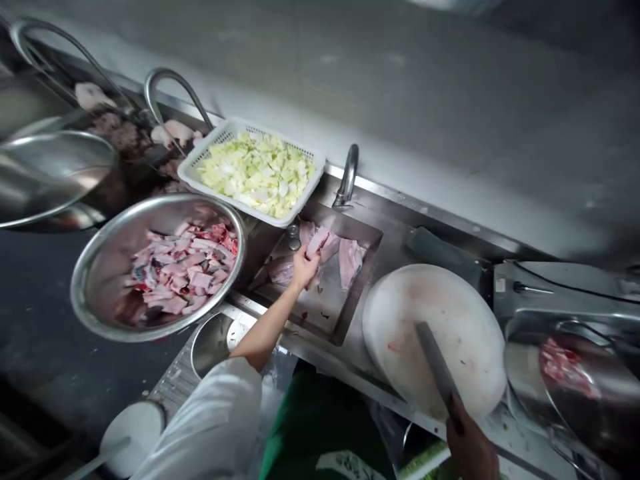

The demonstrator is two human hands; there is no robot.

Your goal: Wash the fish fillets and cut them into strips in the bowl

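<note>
My left hand [304,268] reaches into the steel sink [320,320] and is closed on a pale pink fish fillet [317,244]. Around it in the sink lie several more pieces, among them a fillet [351,261] by the right wall. With my right hand [471,445] I grip the dark handle of a cleaver [437,360]. Its blade rests on or just over a round white chopping board [470,313], which has reddish stains and small scraps. Whether the blade touches the board, I cannot tell.
A steel bowl [83,287] of cut fish pieces stands left of the sink. Behind it sits a white basket [235,200] of chopped cabbage. The faucet [349,175] rises at the sink's back. At far right is a steel pot [530,373] with reddish meat.
</note>
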